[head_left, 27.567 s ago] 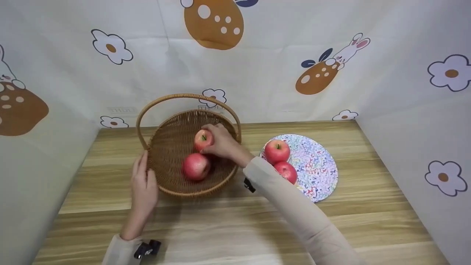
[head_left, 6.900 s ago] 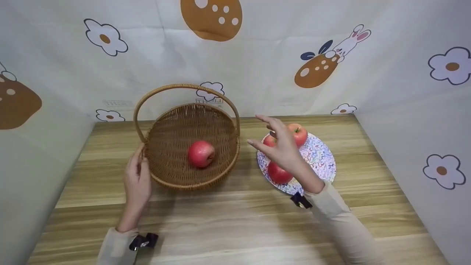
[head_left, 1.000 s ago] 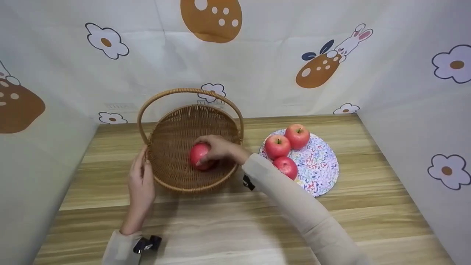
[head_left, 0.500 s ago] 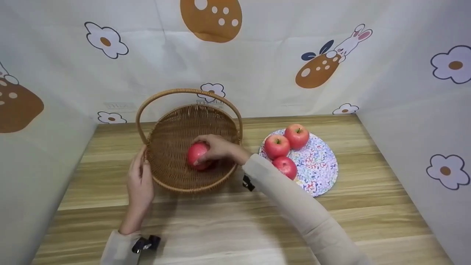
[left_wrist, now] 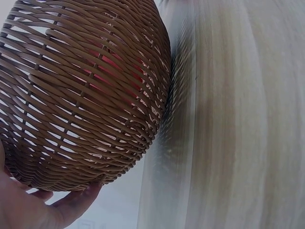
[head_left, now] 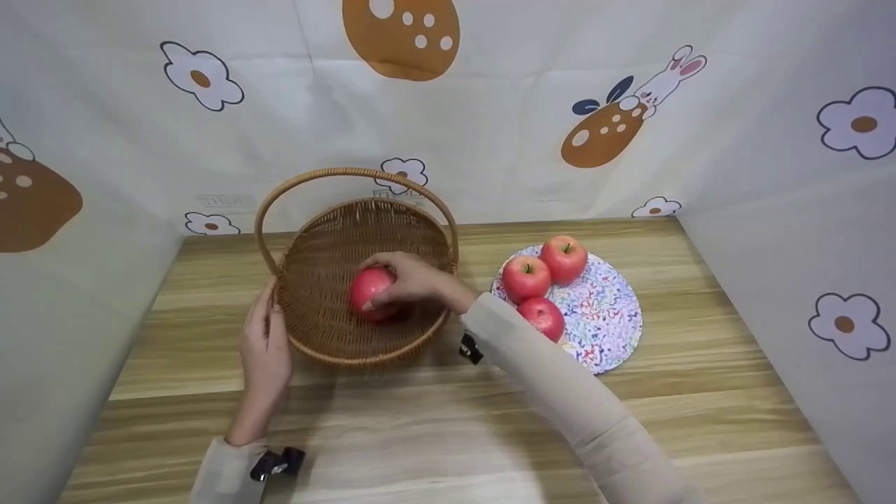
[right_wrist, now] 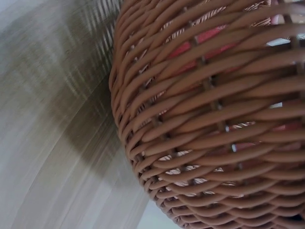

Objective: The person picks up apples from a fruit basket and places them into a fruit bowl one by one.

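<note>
In the head view a red apple (head_left: 371, 294) lies in the round wicker basket (head_left: 322, 329). My right hand (head_left: 409, 281) reaches over the basket's right rim and grips this apple, thumb on the near side and fingers over the far side. My left hand (head_left: 267, 350) holds the basket's left rim near the foot of its arched handle. In the left wrist view the left fingers and thumb (left_wrist: 78, 202) lie against the woven wall, and red shows through the weave (left_wrist: 112, 71). In the right wrist view the basket wall (right_wrist: 214, 109) hides the right hand.
Right of the basket, a round multicoloured speckled plate (head_left: 602, 315) bears three more apples: a back one (head_left: 564, 260), a left one (head_left: 526, 278) and a front one (head_left: 542, 318), partly behind the right sleeve. A printed cloth (head_left: 490, 140) encloses the wooden table (head_left: 392, 434).
6.9 s ago my right hand was open over the plate; it has since come into the basket and gripped the apple. Hand and apple shift slightly left in the last second.
</note>
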A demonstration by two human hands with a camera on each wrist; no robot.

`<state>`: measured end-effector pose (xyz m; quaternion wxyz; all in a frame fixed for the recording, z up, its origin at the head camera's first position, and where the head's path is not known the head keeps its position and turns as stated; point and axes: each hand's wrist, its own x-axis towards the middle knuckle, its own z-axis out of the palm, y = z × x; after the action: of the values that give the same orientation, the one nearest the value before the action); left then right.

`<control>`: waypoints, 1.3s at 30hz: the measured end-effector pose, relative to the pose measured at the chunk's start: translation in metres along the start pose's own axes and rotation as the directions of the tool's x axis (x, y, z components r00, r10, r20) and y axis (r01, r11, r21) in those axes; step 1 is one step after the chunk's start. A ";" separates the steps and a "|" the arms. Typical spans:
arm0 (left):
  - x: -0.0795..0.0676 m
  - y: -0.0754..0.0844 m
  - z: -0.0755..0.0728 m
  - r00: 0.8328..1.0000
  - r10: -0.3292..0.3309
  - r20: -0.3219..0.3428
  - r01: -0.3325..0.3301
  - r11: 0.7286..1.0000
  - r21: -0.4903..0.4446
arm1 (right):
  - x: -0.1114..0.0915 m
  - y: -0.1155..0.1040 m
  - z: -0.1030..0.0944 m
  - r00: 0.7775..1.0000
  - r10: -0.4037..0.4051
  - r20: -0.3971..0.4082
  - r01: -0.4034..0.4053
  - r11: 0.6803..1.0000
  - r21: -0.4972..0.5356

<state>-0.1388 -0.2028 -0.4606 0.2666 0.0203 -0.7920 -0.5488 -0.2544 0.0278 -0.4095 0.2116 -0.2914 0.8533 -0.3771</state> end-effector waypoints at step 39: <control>0.001 -0.002 0.001 1.000 0.026 -0.009 -0.026 1.000 0.015 | -0.023 -0.018 -0.002 0.977 -0.099 -0.189 0.108 0.993 0.040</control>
<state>-0.1406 -0.2034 -0.4625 0.2772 0.0143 -0.7950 -0.5394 -0.2329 0.0342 -0.3912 0.1182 -0.2933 0.8434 -0.4344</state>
